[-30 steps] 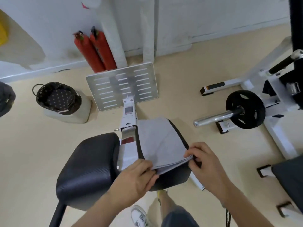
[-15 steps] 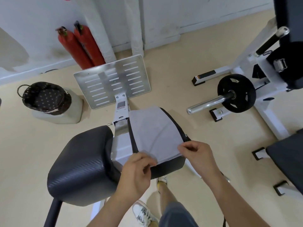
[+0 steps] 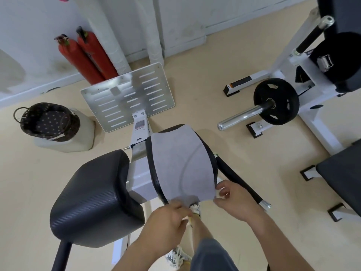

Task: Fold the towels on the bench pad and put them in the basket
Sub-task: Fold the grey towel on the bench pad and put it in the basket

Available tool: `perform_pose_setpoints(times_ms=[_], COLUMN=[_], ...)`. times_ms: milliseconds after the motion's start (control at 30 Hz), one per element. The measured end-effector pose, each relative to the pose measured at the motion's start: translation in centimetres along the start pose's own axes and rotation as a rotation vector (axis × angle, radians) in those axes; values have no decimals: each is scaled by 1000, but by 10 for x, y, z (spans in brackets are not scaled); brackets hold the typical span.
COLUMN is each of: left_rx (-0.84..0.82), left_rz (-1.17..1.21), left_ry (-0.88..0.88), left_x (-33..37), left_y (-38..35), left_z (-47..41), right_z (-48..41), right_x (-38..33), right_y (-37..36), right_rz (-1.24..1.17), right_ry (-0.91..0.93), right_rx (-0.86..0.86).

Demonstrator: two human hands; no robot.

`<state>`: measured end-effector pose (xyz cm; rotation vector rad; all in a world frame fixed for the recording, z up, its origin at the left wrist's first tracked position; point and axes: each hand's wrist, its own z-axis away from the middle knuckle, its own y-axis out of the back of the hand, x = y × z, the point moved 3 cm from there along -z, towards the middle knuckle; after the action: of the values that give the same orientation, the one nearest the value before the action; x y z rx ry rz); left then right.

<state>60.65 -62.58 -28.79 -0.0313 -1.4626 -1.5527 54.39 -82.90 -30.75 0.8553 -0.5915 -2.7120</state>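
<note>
A grey towel (image 3: 180,161) lies spread over the smaller black bench pad (image 3: 210,153) in the middle of the head view. Its near edge hangs past the pad's front. My left hand (image 3: 166,222) pinches the towel's near left corner, fingers curled. My right hand (image 3: 236,202) pinches the near right corner between thumb and forefinger. A dark woven basket (image 3: 46,122) with a dotted lining stands on a pale block at the far left, apart from the bench.
A larger black pad (image 3: 95,198) sits left of the towel. A slotted metal footplate (image 3: 127,100) and two red extinguishers (image 3: 86,57) stand behind. A barbell plate (image 3: 276,101) on a white rack is at right; another black bench (image 3: 341,178) lies at the right edge.
Both hands have pulled the towel's near edge down toward me, flattening it over the pad. The camera has shifted, so the bench looks closer.
</note>
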Motion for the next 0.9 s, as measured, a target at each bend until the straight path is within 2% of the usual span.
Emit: perform_pose_setpoints(times_ms=[33,100,167,200,267,400,533,733,900], left_rx=[73,286,462,469,363,163,186,146,81], left_rz=[28,88,80,65,63,255,348,611,799], left_ry=[-1,74,267,381,565,742,844,921,945], left_x=[2,-2,-19,-30,-54,-87,-107,-122,-135], left_y=[11,40,73,86,100,100,97,97,93], left_z=[-4,-19,-44,-57,-85,-126,-141,-160,-166], right_z=[-1,1,-4,-12,-36,-91,-132,-172,-196], right_x=[-3,-21,-48,-62,-89,-130,-142,-151,-160], right_y=[4,18,33,39,48,50,48,50,49], right_rz=[99,139,84,61,54,152,137,63,179], right_ry=[38,167,302,324,324,285,192,77,54], right_rx=[77,308,442,439,360,169,26,-23,-221])
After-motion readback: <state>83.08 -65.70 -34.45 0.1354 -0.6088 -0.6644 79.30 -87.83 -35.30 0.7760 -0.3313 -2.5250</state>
